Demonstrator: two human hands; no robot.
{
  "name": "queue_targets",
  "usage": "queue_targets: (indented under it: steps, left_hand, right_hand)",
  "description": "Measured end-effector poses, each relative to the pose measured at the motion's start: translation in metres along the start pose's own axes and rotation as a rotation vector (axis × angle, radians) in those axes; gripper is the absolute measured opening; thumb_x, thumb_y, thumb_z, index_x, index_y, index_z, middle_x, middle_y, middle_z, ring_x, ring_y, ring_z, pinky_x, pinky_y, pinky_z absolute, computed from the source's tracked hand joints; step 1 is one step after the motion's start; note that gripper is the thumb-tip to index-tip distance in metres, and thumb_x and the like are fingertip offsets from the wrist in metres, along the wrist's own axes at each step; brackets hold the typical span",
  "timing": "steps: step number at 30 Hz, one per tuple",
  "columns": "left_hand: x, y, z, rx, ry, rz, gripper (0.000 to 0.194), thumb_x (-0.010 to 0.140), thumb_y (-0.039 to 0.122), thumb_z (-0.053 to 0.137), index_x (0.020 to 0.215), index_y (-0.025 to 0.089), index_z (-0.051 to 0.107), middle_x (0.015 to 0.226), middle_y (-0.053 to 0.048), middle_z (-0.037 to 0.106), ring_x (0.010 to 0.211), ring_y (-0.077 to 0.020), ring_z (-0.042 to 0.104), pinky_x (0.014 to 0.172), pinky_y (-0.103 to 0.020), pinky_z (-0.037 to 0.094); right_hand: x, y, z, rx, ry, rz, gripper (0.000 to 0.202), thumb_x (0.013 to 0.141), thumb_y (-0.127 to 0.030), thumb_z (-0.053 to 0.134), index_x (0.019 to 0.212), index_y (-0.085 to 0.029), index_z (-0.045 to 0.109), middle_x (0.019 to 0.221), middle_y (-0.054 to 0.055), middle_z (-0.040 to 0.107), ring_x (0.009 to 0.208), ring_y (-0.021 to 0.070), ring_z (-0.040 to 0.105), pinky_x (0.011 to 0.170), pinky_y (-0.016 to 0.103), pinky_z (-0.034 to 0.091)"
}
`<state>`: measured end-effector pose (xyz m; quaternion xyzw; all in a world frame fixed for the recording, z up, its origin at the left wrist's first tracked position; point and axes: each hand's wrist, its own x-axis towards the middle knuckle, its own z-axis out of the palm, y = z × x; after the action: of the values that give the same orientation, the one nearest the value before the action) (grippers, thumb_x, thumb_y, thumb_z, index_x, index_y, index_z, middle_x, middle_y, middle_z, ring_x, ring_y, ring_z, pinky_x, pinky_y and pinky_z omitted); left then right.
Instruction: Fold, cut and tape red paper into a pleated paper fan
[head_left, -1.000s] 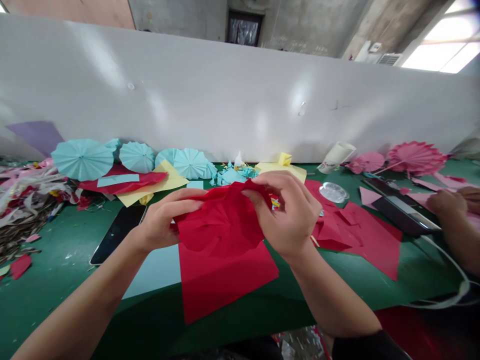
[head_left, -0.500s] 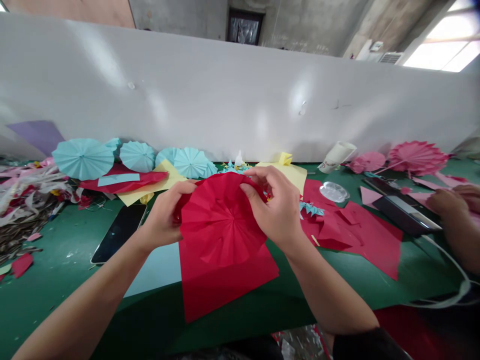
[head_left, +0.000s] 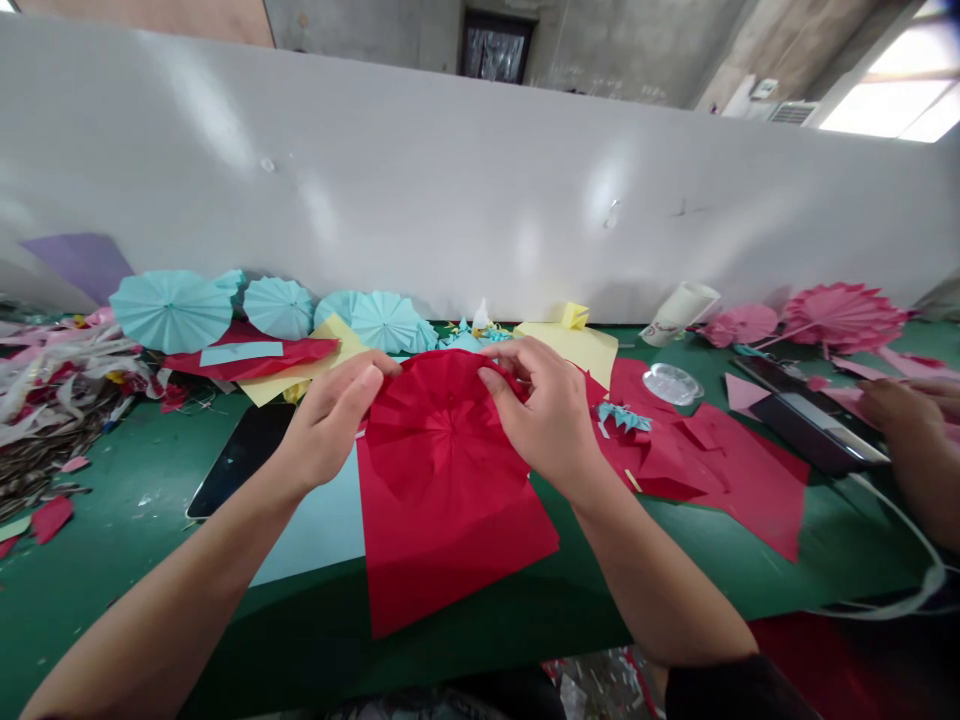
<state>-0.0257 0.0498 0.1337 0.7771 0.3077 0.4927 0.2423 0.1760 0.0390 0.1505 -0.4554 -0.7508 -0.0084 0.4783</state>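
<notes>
Between my hands is a round, pleated red paper fan (head_left: 448, 440), its folds spreading from the centre. My left hand (head_left: 334, 410) is closed on its upper left edge, thumb and fingers together. At the upper right edge, my right hand (head_left: 536, 410) pinches the rim between thumb and fingers. Below the fan lies a flat red paper sheet (head_left: 450, 580), and a light blue sheet (head_left: 319, 530) sticks out to its left. A black phone (head_left: 240, 460) rests beside my left forearm.
Light blue pleated fans (head_left: 172, 312) line the white partition (head_left: 450, 200). Paper scraps (head_left: 52, 400) are heaped at the left. Red sheets (head_left: 750, 480), a clear round lid (head_left: 673, 384) and a white cup (head_left: 679, 312) are on the right, near another person's hand (head_left: 907, 410) and pink fans (head_left: 844, 318).
The red fan has tilted, so its face looks flatter and lower. My left hand has shifted its grip to the upper left edge, with the fingers now over the top.
</notes>
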Motion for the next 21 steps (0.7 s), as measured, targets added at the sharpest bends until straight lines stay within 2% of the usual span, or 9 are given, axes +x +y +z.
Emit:
queue_targets:
  steps: [2, 4, 10, 17, 21]
  left_hand:
    - [0.000, 0.008, 0.001, 0.131, 0.015, -0.205, 0.022, 0.088, 0.034, 0.045, 0.076, 0.017, 0.052, 0.064, 0.001, 0.051, 0.053, -0.0088, 0.046, 0.044, -0.019, 0.036]
    - [0.000, 0.014, 0.003, 0.248, 0.040, -0.264, 0.018, 0.084, 0.033, 0.052, 0.075, 0.018, 0.051, 0.065, 0.002, 0.053, 0.054, -0.0087, 0.047, 0.044, -0.019, 0.035]
    - [-0.001, 0.017, 0.006, 0.380, 0.087, -0.231, 0.013, 0.083, 0.029, 0.052, 0.075, 0.018, 0.052, 0.061, 0.003, 0.056, 0.051, -0.0078, 0.049, 0.045, -0.018, 0.036]
    - [-0.001, 0.015, 0.004, 0.448, 0.080, -0.207, 0.017, 0.085, 0.034, 0.050, 0.077, 0.018, 0.051, 0.061, 0.002, 0.059, 0.052, -0.0093, 0.052, 0.044, -0.019, 0.034]
    - [-0.001, 0.014, 0.005, 0.549, 0.085, -0.194, 0.020, 0.086, 0.036, 0.048, 0.076, 0.018, 0.050, 0.051, 0.004, 0.055, 0.040, -0.0076, 0.039, 0.041, -0.021, 0.027]
  right_hand:
    - [0.000, -0.001, 0.000, 0.008, -0.016, 0.016, 0.008, 0.080, -0.014, 0.052, 0.084, -0.016, 0.059, 0.076, 0.003, 0.062, 0.066, 0.0120, 0.055, 0.057, 0.025, 0.042]
    - [-0.001, -0.002, 0.000, 0.013, -0.025, 0.025, 0.008, 0.080, -0.015, 0.052, 0.084, -0.017, 0.058, 0.076, 0.003, 0.062, 0.065, 0.0119, 0.054, 0.056, 0.025, 0.041]
    - [-0.001, -0.002, 0.001, 0.019, -0.060, 0.018, 0.005, 0.081, -0.015, 0.052, 0.082, -0.018, 0.056, 0.079, 0.002, 0.061, 0.069, 0.0127, 0.055, 0.059, 0.025, 0.041]
    - [-0.001, -0.002, 0.000, 0.047, -0.110, 0.039, 0.005, 0.082, -0.015, 0.051, 0.080, -0.019, 0.053, 0.074, 0.001, 0.061, 0.069, 0.0125, 0.056, 0.062, 0.025, 0.041]
    - [-0.001, -0.002, 0.000, 0.075, -0.124, 0.054, 0.005, 0.081, -0.015, 0.051, 0.081, -0.019, 0.053, 0.071, -0.001, 0.061, 0.063, 0.0108, 0.055, 0.059, 0.023, 0.040]
